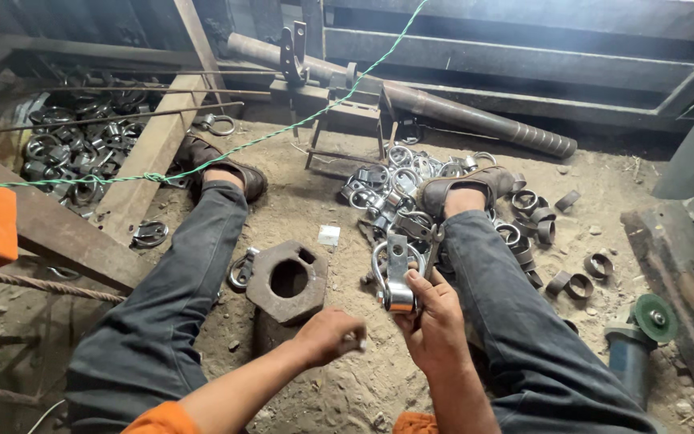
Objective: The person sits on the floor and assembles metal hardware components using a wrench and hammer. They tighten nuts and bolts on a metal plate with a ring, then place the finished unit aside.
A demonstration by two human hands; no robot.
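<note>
A long rusty steel pipe (443,108) lies across the back from 11 to 2 o'clock, with a green cord (283,128) strung in front of it. The person sits on the sandy floor (315,201), legs spread. At 10 o'clock a bin of metal rings (82,137) sits behind a wooden plank (150,157); a second heap of clamps and rings (395,181) spreads around the right shoe at 1 o'clock. At centre a thick hexagonal iron block (287,280) with a round hole lies flat. A grinder with a green disc (640,337) lies at 4 o'clock.

The right hand (435,321) holds a metal clamp (397,273) upright, fingers closed round its lower bracket end, just right of the block. It looks stiff, fairly heavy, hard-edged steel; the flat strap gives surer hold than the curved ring. The left hand (332,333) is curled into a loose fist beside it; whether it pinches a small part I cannot tell
</note>
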